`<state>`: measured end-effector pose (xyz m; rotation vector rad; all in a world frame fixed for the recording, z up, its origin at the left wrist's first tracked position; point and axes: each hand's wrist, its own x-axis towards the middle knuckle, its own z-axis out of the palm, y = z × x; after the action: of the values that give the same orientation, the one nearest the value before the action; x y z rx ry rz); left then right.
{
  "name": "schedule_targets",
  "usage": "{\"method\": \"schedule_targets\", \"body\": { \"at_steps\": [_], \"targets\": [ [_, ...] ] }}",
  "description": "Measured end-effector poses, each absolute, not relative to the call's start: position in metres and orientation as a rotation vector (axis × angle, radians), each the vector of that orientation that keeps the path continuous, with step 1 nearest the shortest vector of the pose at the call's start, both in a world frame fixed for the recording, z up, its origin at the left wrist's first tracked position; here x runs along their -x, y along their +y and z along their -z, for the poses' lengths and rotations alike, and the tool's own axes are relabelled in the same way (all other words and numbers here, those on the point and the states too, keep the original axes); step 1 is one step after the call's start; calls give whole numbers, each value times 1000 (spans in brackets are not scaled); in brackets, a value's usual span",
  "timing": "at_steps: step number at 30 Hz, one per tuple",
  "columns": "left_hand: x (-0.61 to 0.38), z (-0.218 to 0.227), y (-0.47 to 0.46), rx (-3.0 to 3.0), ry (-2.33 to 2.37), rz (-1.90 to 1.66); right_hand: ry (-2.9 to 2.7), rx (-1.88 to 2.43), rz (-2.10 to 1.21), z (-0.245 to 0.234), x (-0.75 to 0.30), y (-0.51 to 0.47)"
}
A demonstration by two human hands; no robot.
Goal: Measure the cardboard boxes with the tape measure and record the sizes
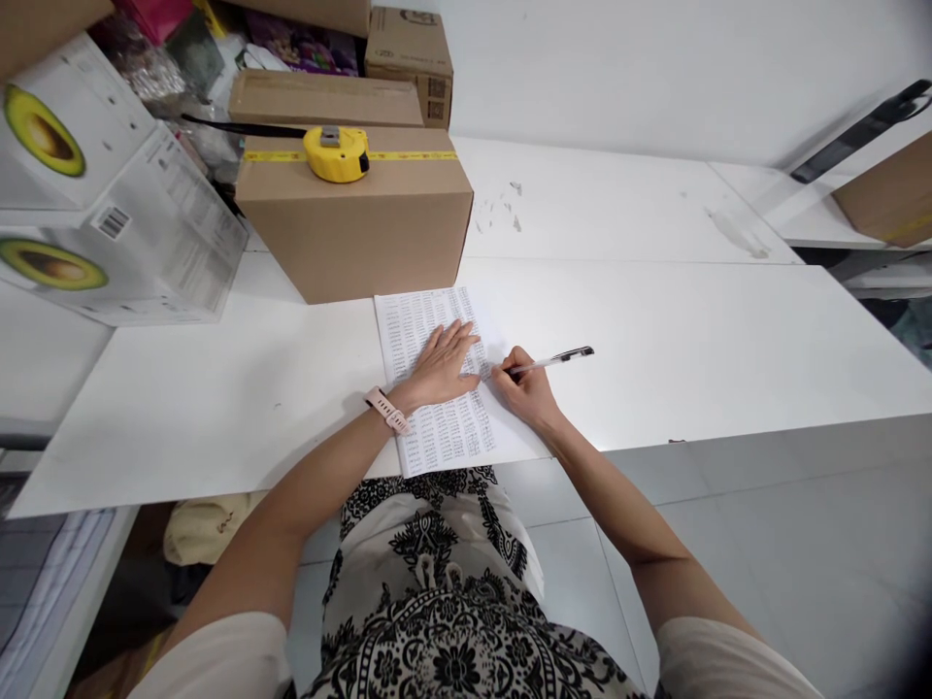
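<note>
Fingers (510, 375) of the right hand (528, 391) closed round a pen (557, 360), tip down at the right edge of the printed sheet (446, 437), barrel pointing right and away from the body. Left hand (443, 367) flat on the sheet, fingers straight and slightly spread, gripping nothing, just pressing; pink watch (385, 411) on that wrist. Sheet lies on the white bench (691, 340) at the near edge, right in front of the person, its bottom corner hanging slightly over. Looks like marking a row in the printed list. To do it well, I'd say the left palm should hold the paper down so it doesn't slide, with the left fingertips marking the row the pen is on; light pen pressure near the overhanging edge. Just beyond the sheet, touching its top edge, a cardboard box (356, 228) with a yellow tape measure (336, 153) on top. Far left, white avocado-print boxes (109, 223); more brown cartons (408, 58) stacked behind.
</note>
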<state>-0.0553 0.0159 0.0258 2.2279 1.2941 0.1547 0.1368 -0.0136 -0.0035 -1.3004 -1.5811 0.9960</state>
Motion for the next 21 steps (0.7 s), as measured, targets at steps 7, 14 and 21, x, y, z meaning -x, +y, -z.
{"method": "schedule_targets", "body": {
  "at_steps": [7, 14, 21],
  "targets": [
    [55, -25, 16, -2227, 1293, -156, -1581, 1303, -1006, 3, -137, -14],
    [56, -20, 17, -2238, 1279, -209, -1562, 1335, -1004, 3, -137, -14],
    [55, -24, 16, -2231, 1296, -153, -1584, 1324, -979, 3, -137, -14]
  ]
}}
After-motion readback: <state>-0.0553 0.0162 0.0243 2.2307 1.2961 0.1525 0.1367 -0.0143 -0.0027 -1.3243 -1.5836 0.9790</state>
